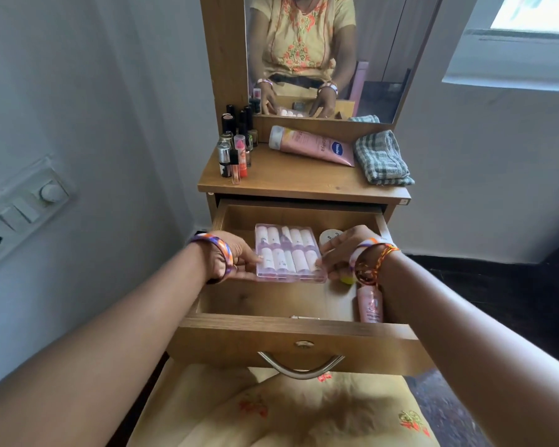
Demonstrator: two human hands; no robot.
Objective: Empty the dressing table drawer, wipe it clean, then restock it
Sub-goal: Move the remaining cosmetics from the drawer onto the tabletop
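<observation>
Both hands are in the open drawer [291, 330]: left hand [231, 258] and right hand [342, 250] each pinch a side of the clear box of little bottles [288, 253], fingers curled round its edges, probably so it stays level. A pink tube [370, 304] lies in the drawer; the checked cloth [381, 158] waits on the worktop [304, 182].
</observation>
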